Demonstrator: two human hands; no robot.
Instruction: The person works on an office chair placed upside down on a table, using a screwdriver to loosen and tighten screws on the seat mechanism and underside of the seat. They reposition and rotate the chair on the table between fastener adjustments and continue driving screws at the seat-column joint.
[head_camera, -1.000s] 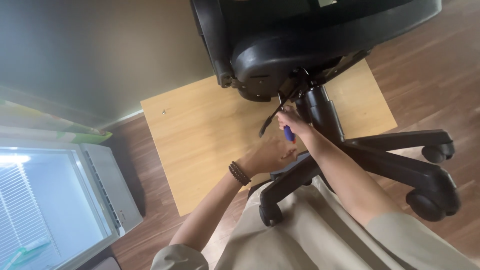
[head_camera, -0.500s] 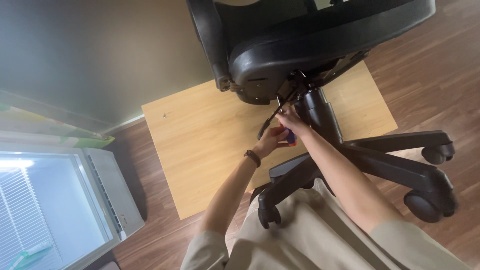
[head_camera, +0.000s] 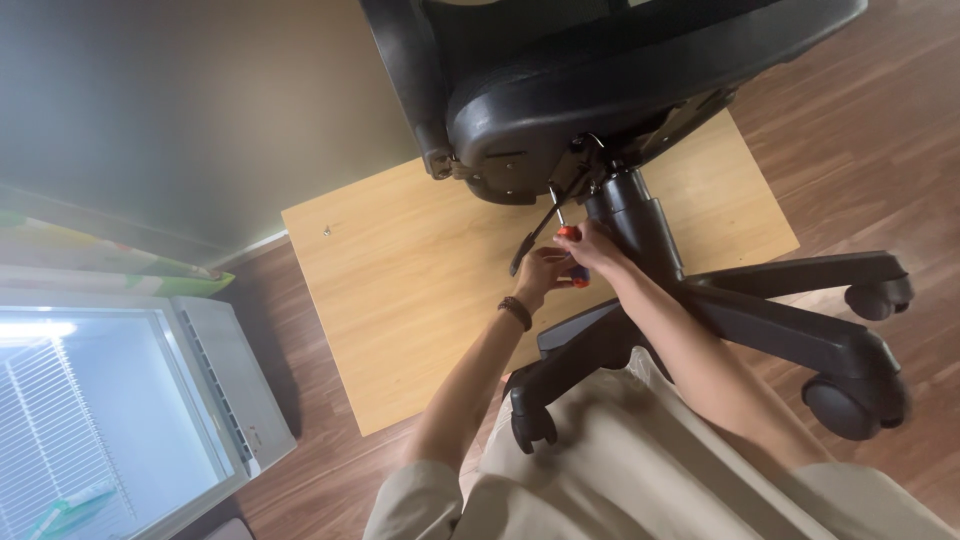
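Nearest to you, your lap in beige cloth (head_camera: 640, 470) fills the bottom of the view, and both forearms reach forward from it.

Your left hand (head_camera: 540, 272), with a dark beaded band on its wrist, is curled beside the screwdriver; you cannot tell whether its fingers clamp the handle or only steady it. Your right hand (head_camera: 597, 247) is closed around the screwdriver (head_camera: 570, 250), whose red and blue handle shows between the two hands. Its metal shaft angles up toward the mechanism (head_camera: 575, 170) under the chair seat (head_camera: 620, 90), just beside the black centre column (head_camera: 635, 225).

The chair stands upright on its star base (head_camera: 780, 320), castors on, partly over a pale wooden board (head_camera: 400, 290) lying on the dark wood floor (head_camera: 870, 150).

By the look of it, seat, column and base are already joined, and the work under the seat is unfinished, since the tool is engaged there. Whether any screws remain is hidden.

At far left stands a white wire-shelved cabinet (head_camera: 100, 400).
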